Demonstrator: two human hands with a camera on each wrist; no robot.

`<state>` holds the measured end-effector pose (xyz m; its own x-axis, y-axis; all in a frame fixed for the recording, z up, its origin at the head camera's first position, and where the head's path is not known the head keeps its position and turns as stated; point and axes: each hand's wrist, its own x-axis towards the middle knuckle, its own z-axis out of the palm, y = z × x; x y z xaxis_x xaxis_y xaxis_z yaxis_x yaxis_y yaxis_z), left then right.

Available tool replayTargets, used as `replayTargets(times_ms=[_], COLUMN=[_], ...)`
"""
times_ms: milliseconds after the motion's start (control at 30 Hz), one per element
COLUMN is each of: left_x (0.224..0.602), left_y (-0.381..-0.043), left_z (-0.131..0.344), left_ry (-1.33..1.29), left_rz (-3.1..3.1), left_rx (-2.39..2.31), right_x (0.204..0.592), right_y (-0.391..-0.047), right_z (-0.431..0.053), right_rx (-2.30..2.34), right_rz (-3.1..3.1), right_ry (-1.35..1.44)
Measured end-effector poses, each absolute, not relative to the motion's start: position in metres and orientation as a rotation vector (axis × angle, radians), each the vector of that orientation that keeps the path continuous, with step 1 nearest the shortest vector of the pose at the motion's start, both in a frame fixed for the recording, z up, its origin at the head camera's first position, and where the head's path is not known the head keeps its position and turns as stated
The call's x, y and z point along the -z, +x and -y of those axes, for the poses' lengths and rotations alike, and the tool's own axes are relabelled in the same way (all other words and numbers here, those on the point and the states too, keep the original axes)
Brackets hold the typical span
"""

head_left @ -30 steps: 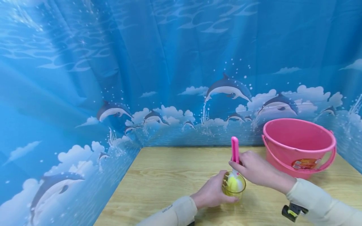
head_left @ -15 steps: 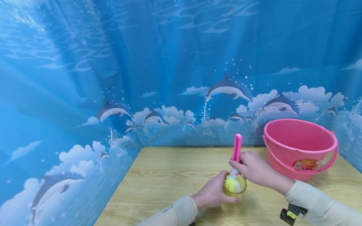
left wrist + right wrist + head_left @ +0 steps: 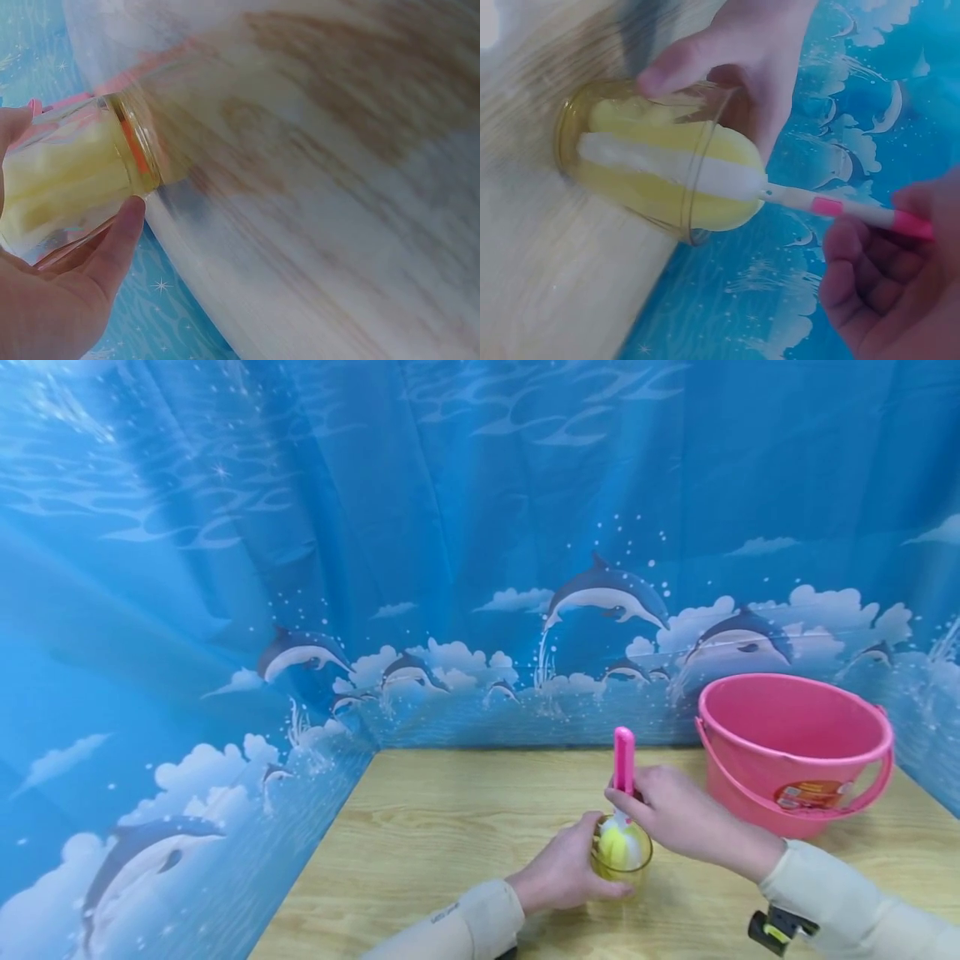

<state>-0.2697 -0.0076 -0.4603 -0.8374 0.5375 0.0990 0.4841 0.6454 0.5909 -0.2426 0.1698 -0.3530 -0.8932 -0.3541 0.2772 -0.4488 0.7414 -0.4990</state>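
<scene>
A clear amber-tinted glass [image 3: 634,214] stands upright on the wooden table, with my left hand [image 3: 570,868] gripping its side, thumb and fingers around it. Inside the glass sits the yellow-and-white sponge head of a bottle brush [image 3: 731,176]. My right hand [image 3: 678,814] holds the brush by its pink and white handle [image 3: 624,760], which points up out of the glass. In the left wrist view, the left fingers [image 3: 124,236] lie against the glass wall near its base. The sponge fills most of the glass in the right wrist view.
A large pink bucket [image 3: 795,768] with its handle hanging at the front stands on the table [image 3: 450,810] to the right, close to the right forearm. A blue dolphin-print curtain [image 3: 450,568] borders the table at the back and left.
The brush handle tilted right and rose slightly half a second ago, and now stands lower and more upright again. The left hand and glass stay almost in place.
</scene>
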Motion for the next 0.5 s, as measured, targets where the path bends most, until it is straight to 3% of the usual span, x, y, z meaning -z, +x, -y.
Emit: replayTargets(times_ms=[500], left_x=[0.4591], left_y=[-0.2703], left_z=[0.007], left_ry=[0.816], left_rz=[-2.756], left_rx=[-0.954], right_x=[0.3473], right_y=[-0.2428], right_z=[-0.1675], right_rx=[-0.959], right_rz=[2.83], right_ry=[0.645])
